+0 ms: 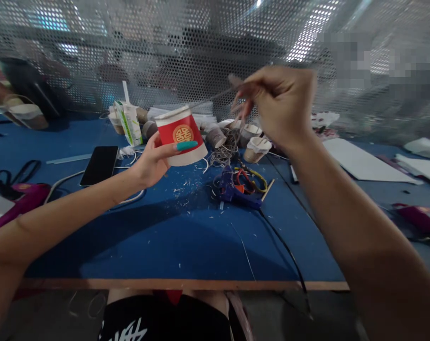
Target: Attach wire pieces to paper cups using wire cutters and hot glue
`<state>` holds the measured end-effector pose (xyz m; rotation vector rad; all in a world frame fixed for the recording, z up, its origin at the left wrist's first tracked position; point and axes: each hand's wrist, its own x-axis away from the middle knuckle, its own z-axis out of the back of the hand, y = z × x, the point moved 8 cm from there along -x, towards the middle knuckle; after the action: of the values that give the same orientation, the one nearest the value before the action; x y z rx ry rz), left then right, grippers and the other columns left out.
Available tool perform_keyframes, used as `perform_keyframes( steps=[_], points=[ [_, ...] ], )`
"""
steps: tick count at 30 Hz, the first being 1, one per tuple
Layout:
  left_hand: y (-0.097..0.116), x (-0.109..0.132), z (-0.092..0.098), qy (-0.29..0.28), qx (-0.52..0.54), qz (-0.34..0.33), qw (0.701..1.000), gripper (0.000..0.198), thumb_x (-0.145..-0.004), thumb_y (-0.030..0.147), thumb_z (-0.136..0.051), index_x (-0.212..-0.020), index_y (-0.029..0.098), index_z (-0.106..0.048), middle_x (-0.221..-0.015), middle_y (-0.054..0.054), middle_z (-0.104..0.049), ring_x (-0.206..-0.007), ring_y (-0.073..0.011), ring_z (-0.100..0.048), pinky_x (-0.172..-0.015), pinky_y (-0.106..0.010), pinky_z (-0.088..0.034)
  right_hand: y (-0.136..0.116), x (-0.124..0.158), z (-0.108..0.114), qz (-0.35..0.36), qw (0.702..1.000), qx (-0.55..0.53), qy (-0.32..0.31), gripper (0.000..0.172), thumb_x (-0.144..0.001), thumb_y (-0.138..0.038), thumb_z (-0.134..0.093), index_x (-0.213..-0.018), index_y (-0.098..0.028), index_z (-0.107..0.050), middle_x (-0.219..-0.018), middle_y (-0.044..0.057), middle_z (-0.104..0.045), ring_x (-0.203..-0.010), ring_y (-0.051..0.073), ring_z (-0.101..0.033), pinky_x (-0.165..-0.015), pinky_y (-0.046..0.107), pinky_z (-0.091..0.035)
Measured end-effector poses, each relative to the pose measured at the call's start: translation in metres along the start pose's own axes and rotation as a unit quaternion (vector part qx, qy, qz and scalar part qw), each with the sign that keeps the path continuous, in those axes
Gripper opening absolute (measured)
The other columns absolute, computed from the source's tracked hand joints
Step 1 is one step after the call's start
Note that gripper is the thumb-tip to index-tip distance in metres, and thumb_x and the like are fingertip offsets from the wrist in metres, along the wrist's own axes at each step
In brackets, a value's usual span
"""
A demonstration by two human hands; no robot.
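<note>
My left hand [153, 161] grips a red and white paper cup [183, 135] with a gold emblem, held tilted above the table. The thumb with its long teal nail lies across the cup's side. Up and to the right, my right hand [281, 104] is closed in a pinch, slightly blurred. A thin grey cord [215, 96] stretches from the cup's rim to its fingers. Behind and below the hands lies a tangled heap of grey cord [227, 149]. The inside of the cup is hidden.
On the blue table [201, 241] lie a blue glue gun [229, 187], a phone [100, 163] and a magenta glue gun [30, 199]. A drink carton [129, 124] stands near a perforated metal screen [201, 38]. White sheets [367, 161] lie right; another person's hand [0, 94] is far left.
</note>
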<state>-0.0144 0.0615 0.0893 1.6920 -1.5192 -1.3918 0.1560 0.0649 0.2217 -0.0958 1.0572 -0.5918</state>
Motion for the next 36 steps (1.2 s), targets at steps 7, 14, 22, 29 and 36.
perform_keyframes(
  steps=[7,14,22,29,36],
  points=[
    [-0.016,0.001,-0.006,-0.063,0.012,0.025,0.998,0.053,-0.056,0.035,-0.081,-0.103,0.018,-0.061,-0.099,-0.006,-0.07,-0.109,-0.0323,-0.062,-0.099,-0.051,-0.046,0.008,0.007,-0.021,-0.147,0.947,-0.028,-0.285,0.034,-0.076,-0.045,-0.069,-0.061,-0.016,-0.064,-0.039,-0.006,-0.054,-0.028,0.004,-0.045,-0.028,0.017,-0.033],
    [-0.06,0.016,-0.015,-0.132,0.022,0.148,0.98,0.058,-0.054,0.026,-0.084,-0.107,0.016,-0.063,-0.103,-0.008,-0.071,-0.102,-0.0279,-0.065,-0.097,-0.044,-0.047,0.024,0.083,-0.037,-0.246,0.885,-0.164,-0.359,0.031,-0.077,-0.043,-0.07,-0.064,-0.015,-0.061,-0.039,-0.006,-0.055,-0.027,0.004,-0.045,-0.029,0.014,-0.034],
    [-0.087,0.028,-0.012,-0.163,0.005,0.204,0.965,0.061,-0.054,0.023,-0.083,-0.109,0.015,-0.058,-0.103,-0.009,-0.069,-0.098,-0.0254,-0.065,-0.094,-0.043,-0.047,0.016,0.108,-0.051,-0.244,0.9,-0.263,-0.248,0.045,-0.08,-0.05,-0.063,-0.052,-0.017,-0.049,-0.037,-0.006,-0.048,-0.027,0.002,-0.039,-0.028,0.016,-0.025],
    [-0.089,0.028,-0.007,-0.178,-0.036,0.194,0.964,0.067,-0.053,0.016,-0.082,-0.112,0.017,-0.05,-0.112,-0.009,-0.066,-0.105,-0.0245,-0.062,-0.097,-0.042,-0.044,0.034,0.12,-0.05,-0.272,0.891,-0.348,-0.102,0.036,-0.081,-0.047,-0.064,-0.061,-0.017,-0.057,-0.047,-0.004,-0.056,-0.033,0.006,-0.05,-0.03,0.018,-0.034],
    [-0.092,0.031,-0.007,-0.19,-0.055,0.205,0.959,0.07,-0.056,0.018,-0.081,-0.116,0.018,-0.046,-0.118,-0.011,-0.063,-0.109,-0.0261,-0.06,-0.098,-0.044,-0.043,0.04,0.126,-0.054,-0.291,0.862,-0.413,-0.041,0.031,-0.079,-0.045,-0.067,-0.064,-0.019,-0.057,-0.048,-0.004,-0.054,-0.034,0.008,-0.047,-0.028,0.02,-0.035]
  ],
)
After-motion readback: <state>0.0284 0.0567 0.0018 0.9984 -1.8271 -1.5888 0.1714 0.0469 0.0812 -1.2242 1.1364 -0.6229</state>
